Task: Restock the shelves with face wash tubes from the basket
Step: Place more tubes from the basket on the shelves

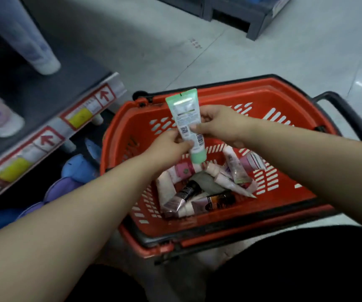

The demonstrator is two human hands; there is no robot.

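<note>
Aisle floor (273,53); both hands (168,149) (219,125) around tube (186,118)

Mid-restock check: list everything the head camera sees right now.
basket: one, red with black handles, on the floor
green tube: one, mint green, held cap-down over the basket
loose tubes: several, pink, white and dark, piled inside the basket
shelf: one, dark, red-and-yellow price labels, left
shelf tubes: two, white and purple, blurred, on that shelf
soft packs: several, blue and purple, under the shelf
display bases: two, grey, top edge
left hand: one, pinching the green tube's lower part
right hand: one, pinching its middle
</note>
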